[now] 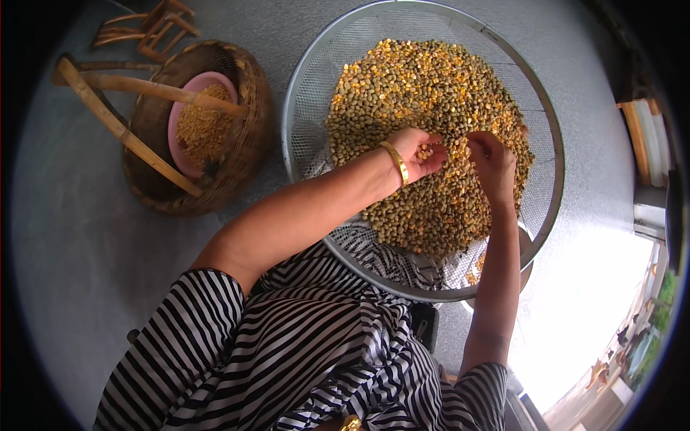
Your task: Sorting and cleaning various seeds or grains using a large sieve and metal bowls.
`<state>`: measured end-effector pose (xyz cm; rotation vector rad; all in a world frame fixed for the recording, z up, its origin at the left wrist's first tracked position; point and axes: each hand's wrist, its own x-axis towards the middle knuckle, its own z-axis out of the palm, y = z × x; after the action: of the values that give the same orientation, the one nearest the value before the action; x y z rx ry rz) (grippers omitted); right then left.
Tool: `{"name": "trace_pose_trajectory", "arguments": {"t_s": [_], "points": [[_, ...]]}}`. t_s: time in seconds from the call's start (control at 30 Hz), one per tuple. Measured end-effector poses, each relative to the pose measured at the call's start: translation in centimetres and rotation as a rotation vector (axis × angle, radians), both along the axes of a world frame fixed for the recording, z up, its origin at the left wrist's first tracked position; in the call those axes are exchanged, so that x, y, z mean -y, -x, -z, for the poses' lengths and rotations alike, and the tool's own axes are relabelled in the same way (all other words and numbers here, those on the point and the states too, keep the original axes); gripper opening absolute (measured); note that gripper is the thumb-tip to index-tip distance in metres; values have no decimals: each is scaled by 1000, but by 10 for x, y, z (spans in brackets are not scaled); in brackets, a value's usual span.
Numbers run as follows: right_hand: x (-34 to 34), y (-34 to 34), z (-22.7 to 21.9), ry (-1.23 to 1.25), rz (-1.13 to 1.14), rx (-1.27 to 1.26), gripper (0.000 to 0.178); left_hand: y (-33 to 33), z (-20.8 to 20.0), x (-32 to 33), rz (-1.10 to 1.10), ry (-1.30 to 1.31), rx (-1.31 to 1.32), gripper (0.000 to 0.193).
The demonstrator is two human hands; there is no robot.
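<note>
A wide round mesh sieve (559, 169) with a grey rim holds a large heap of greenish-brown beans (417, 226) mixed with yellow corn kernels (384, 57). Over the middle of the heap, my left hand (413, 146) is cupped palm up and holds a few pale yellow kernels (425, 151); a gold bangle circles its wrist. My right hand (496, 164) is just to its right, close above the beans. Its thumb and fingers are drawn together in a pinch, and whatever is between them is too small to make out.
To the left stands a woven basket (248, 172) with a bamboo handle (115, 129). Inside it, a pink basin (174, 140) holds yellow grain (205, 129). A small wooden chair (169, 29) is at the far left. Part of a round container (526, 262) shows under the sieve's right edge.
</note>
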<state>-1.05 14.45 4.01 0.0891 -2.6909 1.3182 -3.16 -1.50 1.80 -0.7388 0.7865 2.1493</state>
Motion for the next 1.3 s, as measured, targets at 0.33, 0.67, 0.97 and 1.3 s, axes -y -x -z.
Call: {"name": "trace_pose_trajectory", "arguments": {"t_s": [0.33, 0.67, 0.97, 1.3], "points": [[3, -2, 23, -494, 63, -62, 12, -2, -4, 1, -11, 22, 2, 19], [-12, 4, 20, -266, 62, -109, 10, -4, -8, -1, 5, 36, 16, 19], [-10, 4, 17, -171, 15, -80, 9, -6, -9, -2, 37, 60, -12, 20], [0, 3, 36, -540, 29, -68, 10, -4, -3, -2, 31, 46, 8, 20]]}}
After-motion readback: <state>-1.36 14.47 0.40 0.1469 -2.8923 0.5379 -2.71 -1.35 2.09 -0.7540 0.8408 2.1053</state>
